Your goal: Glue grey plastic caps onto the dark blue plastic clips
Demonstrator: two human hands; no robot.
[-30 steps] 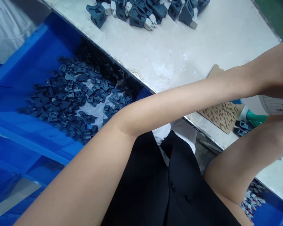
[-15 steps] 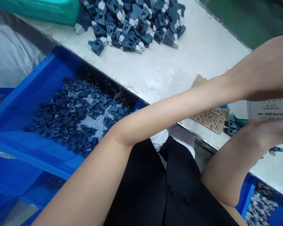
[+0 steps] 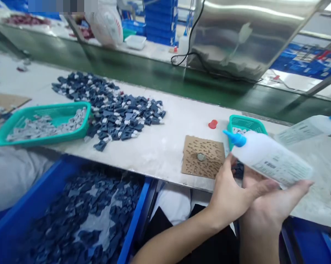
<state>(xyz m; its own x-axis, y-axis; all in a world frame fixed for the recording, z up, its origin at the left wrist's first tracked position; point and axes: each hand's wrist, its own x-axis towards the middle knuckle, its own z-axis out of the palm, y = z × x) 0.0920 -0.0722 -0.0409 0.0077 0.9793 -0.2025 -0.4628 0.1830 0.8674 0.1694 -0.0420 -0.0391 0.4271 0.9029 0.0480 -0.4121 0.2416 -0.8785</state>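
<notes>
My right hand (image 3: 275,207) lies palm up under a white glue bottle (image 3: 272,159) with a blue nozzle, which is tilted with the nozzle up and to the left. My left hand (image 3: 231,192) presses against the right hand beneath the bottle's neck, its thumb across the right palm. Whether the left hand grips anything is hidden. Dark blue parts (image 3: 238,170) lie just behind its fingers. A brown cardboard piece (image 3: 192,163) covered in glue marks, with a small round metal disc (image 3: 201,157) on it, lies on the white table (image 3: 165,146) right beside the left hand.
A small teal basket (image 3: 246,124) and a red cap (image 3: 213,124) sit behind the bottle. A pile of dark blue parts (image 3: 113,108) and a large teal basket (image 3: 44,137) of grey parts are at left. A blue bin (image 3: 132,220) of dark parts stands below the table edge. A second bottle (image 3: 305,129) lies at right.
The view has swung up from my lap and the bin to the table and conveyor. Both hands, earlier off the right edge, are now in view low at centre-right with the bottle.
</notes>
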